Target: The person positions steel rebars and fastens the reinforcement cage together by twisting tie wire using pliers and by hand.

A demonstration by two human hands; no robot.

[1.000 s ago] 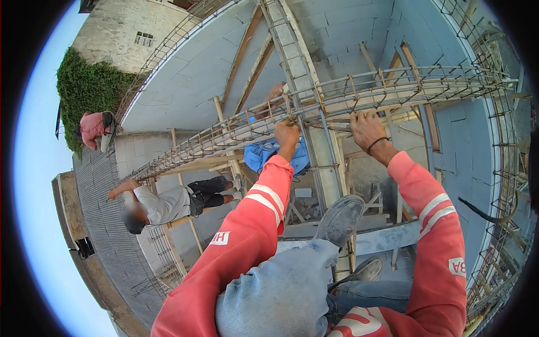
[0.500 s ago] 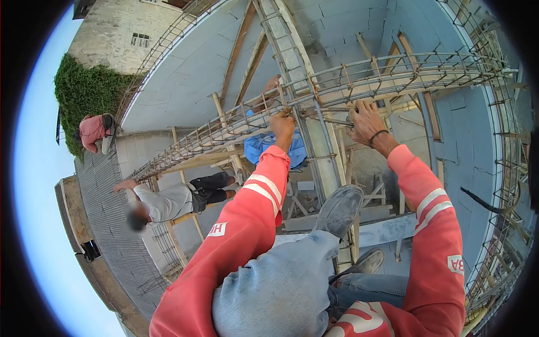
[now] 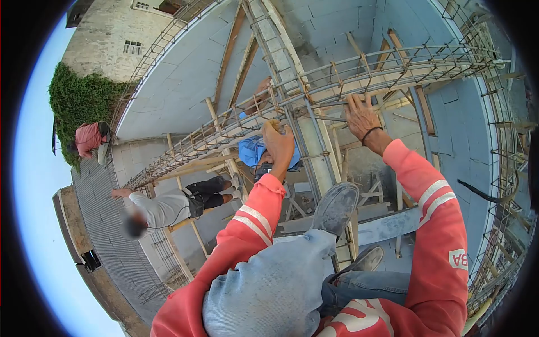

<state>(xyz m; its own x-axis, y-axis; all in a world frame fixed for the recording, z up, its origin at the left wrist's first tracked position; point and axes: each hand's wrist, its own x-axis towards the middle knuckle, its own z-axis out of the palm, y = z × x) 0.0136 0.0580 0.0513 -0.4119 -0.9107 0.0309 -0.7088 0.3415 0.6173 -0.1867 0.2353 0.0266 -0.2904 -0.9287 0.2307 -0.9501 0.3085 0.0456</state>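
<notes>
Steel rebar (image 3: 304,100) is lying ahead; the left hand (image 3: 279,147) is hanging beside it with curled fingers, the right hand (image 3: 364,119) is resting on it, both grips unclear; steady bracing should be helping.

One camera, worn on the person's head, looks forward and steeply down over a denim-clad knee (image 3: 269,286), with the left hand (image 3: 278,143) and right hand (image 3: 363,121) at arm's length beside a rebar cage (image 3: 393,78). Its very wide lens bends straight lines and leaves black corners; the view is rolled, putting sky (image 3: 36,168) along the left.
</notes>
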